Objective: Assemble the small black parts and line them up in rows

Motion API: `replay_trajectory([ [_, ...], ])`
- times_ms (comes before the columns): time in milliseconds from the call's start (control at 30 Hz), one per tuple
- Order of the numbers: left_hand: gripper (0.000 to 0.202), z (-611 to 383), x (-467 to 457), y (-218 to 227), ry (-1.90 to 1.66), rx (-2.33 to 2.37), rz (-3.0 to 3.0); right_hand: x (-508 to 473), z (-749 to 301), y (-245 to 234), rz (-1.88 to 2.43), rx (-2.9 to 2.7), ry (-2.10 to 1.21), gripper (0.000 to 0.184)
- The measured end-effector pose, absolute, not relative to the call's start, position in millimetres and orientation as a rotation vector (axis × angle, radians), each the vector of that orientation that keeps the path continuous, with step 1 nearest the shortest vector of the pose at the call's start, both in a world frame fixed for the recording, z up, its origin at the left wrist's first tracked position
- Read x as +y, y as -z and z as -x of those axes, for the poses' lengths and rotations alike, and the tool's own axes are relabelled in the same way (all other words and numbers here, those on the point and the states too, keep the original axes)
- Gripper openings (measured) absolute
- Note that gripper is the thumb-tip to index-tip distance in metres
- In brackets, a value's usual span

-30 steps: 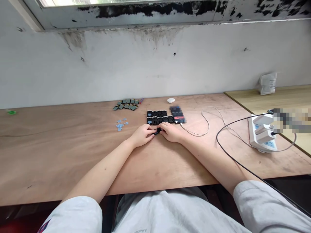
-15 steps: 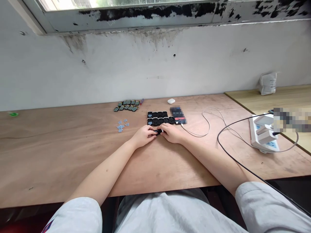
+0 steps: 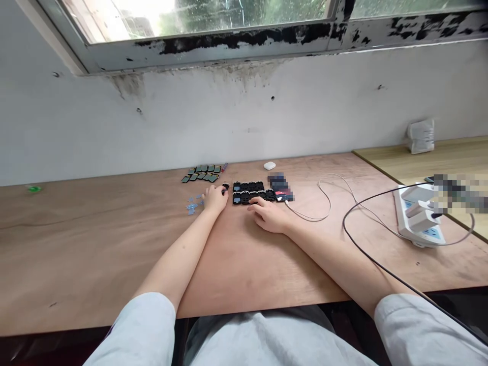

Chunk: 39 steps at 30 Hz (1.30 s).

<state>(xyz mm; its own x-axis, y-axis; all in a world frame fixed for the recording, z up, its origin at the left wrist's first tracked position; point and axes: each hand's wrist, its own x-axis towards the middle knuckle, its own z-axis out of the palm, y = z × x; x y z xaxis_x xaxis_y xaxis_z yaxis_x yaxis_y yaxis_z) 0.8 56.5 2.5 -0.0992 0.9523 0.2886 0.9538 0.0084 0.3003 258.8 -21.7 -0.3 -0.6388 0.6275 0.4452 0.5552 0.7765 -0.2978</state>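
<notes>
My left hand (image 3: pixel 215 198) is closed on a small black plastic part (image 3: pixel 226 186), left of two rows of similar black plastic housings (image 3: pixel 253 197). Some housings have a pale blue piece in them. Just in front of the nearer row, my right hand (image 3: pixel 269 215) rests with its fingers apart and nothing visible in them. Small translucent blue pieces (image 3: pixel 191 208) lie scattered left of my left hand. Behind them sit two rows of flat greenish square parts with dark edges (image 3: pixel 204 173).
A phone (image 3: pixel 282 195) with a white cable (image 3: pixel 320 218) lies right of the housings. A white case (image 3: pixel 269 165) is near the wall. At right stands a power strip with white plugs (image 3: pixel 419 218), and a black cable (image 3: pixel 366 246) crosses my right forearm's side. A green object (image 3: pixel 34 188) lies far left.
My left hand has moved left and away from me, carrying the black part out from between my hands. My right hand has let go of it and stays near the housings. The view has tilted up.
</notes>
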Motion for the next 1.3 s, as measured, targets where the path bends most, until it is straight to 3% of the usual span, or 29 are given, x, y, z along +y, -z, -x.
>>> replay_trajectory([
  [733, 0.041, -7.6, 54.8, 1.6, 0.911, -1.995, 2.464, -20.6, -256.7, -1.5, 0.932, -2.47, -0.089, 0.022],
  [967, 0.041, 49.2, 7.3, 1.8, 0.604, -1.932, 2.187, -11.6, -264.3, 2.9, 1.369, -2.105, 0.285, 0.017],
  [1167, 0.036, 93.6, -4.1, -1.1, 0.501, -2.161, 2.014, -9.5, -271.2, 9.8, 1.381, -2.055, 0.24, 0.034],
  [1300, 0.036, 93.8, 0.9, 1.5, 0.476, -2.157, 2.026, -16.9, -265.2, 7.4, 1.342, -2.055, 0.169, 0.032],
])
